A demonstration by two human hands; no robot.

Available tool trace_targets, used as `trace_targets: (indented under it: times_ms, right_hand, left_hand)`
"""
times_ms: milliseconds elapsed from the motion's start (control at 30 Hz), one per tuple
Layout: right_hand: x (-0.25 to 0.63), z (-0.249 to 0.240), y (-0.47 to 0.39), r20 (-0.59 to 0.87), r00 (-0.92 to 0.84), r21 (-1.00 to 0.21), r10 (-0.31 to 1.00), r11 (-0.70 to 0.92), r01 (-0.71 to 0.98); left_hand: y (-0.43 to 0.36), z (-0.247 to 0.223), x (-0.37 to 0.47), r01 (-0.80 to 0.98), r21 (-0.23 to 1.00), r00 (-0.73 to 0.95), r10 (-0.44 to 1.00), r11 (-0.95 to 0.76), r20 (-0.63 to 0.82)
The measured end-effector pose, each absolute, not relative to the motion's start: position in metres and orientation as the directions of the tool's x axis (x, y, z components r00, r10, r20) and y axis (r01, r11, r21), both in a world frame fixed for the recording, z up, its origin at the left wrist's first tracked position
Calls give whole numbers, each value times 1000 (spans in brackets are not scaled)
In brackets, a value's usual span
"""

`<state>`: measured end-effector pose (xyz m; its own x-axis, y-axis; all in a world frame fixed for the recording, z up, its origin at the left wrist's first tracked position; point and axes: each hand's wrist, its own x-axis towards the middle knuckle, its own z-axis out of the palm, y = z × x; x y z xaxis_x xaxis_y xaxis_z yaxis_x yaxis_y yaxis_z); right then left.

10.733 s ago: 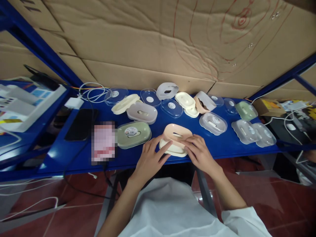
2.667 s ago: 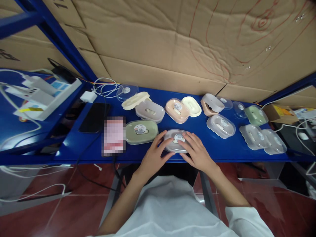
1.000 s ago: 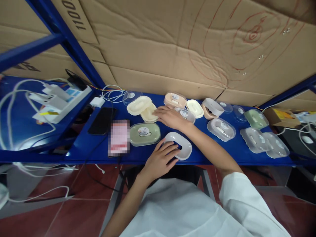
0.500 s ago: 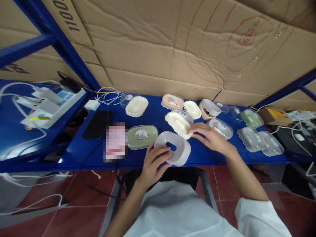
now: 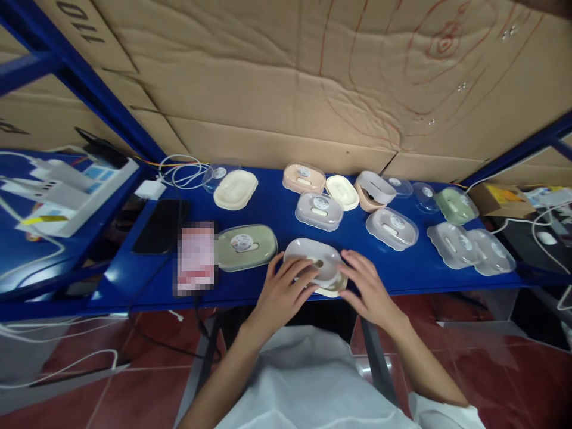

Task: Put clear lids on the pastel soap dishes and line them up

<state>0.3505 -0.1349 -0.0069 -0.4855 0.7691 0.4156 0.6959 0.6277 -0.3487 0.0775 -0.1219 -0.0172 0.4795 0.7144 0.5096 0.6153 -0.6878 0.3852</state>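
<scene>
Near the front edge of the blue table, a grey oval shell (image 5: 328, 249) with a hole in its middle lies over a cream piece (image 5: 329, 292), whose edge shows below it. My left hand (image 5: 286, 285) grips the shell from the left, fingers reaching across its inside. My right hand (image 5: 367, 287) is at the right side, its fingers bent round the edge of the shell and cream piece. Just left of them is a green box (image 5: 248, 247) with a clear lid and round label. A grey lidded box (image 5: 319, 211) sits behind the shell.
Along the back are a cream tray (image 5: 235, 189), a peach box (image 5: 304, 178) and a small cream piece (image 5: 342, 192). Several grey boxes stand to the right. A phone (image 5: 161, 226), a pixelated pink item (image 5: 196, 257) and a power strip (image 5: 80, 208) are at left.
My right hand has brought the cream piece down and toward me, to under the grey shell. The grey lidded box behind is now uncovered. The view has shifted slightly.
</scene>
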Motion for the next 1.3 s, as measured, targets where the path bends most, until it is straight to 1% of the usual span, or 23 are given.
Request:
trace_targets:
  times_ms: [100, 167, 233, 300, 400, 500, 633, 767, 867, 933, 1000, 1200, 1300]
  right_hand:
    - [339, -16, -144, 421, -554, -275, 718, 683, 677]
    - [337, -22, -147, 466, -533, -280, 706, 690, 668]
    - [339, -26, -150, 481, -507, -308, 715, 679, 666]
    - [343, -28, -151, 459, -504, -313, 731, 665, 679]
    - [346, -29, -154, 451, -511, -278, 732, 659, 699]
    - [345, -27, -154, 461, -516, -265, 722, 667, 696]
    - [342, -21, -151, 431, -558, -276, 710, 692, 667]
    - [339, -17, -146, 417, -583, -275, 697, 708, 651]
    - [337, -17, -142, 387, -586, -314, 712, 699, 642]
    - [336, -17, -139, 377, -587, -324, 717, 695, 641]
    - [335, -17, -136, 391, -588, -304, 708, 703, 643]
    - [332, -18, -132, 443, -620, -176, 648, 741, 648]
    - [332, -18, -133, 456, -626, -144, 633, 746, 650]
  left_hand:
    - [-123, -19, 74, 601, 373, 504, 698, -707, 510]
    - [-123, -20, 72, 587, 381, 511, 692, -714, 510]
    - [-122, -21, 71, 571, 395, 524, 690, -720, 499]
    - [-120, -22, 72, 556, 407, 553, 688, -725, 471]
    - [-119, -22, 73, 540, 424, 575, 687, -727, 446]
    - [-120, -24, 73, 538, 423, 573, 684, -730, 451]
    - [-122, -27, 68, 560, 408, 558, 692, -721, 458]
    - [-124, -29, 63, 592, 356, 550, 685, -723, 477]
    - [-125, -31, 61, 623, 286, 544, 666, -728, 511]
    - [-124, -33, 61, 642, 261, 536, 665, -721, 520]
    - [-124, -33, 61, 649, 262, 530, 672, -714, 517]
    - [-123, -34, 59, 624, 316, 531, 685, -714, 499]
    - [-124, -33, 58, 607, 340, 552, 689, -718, 469]
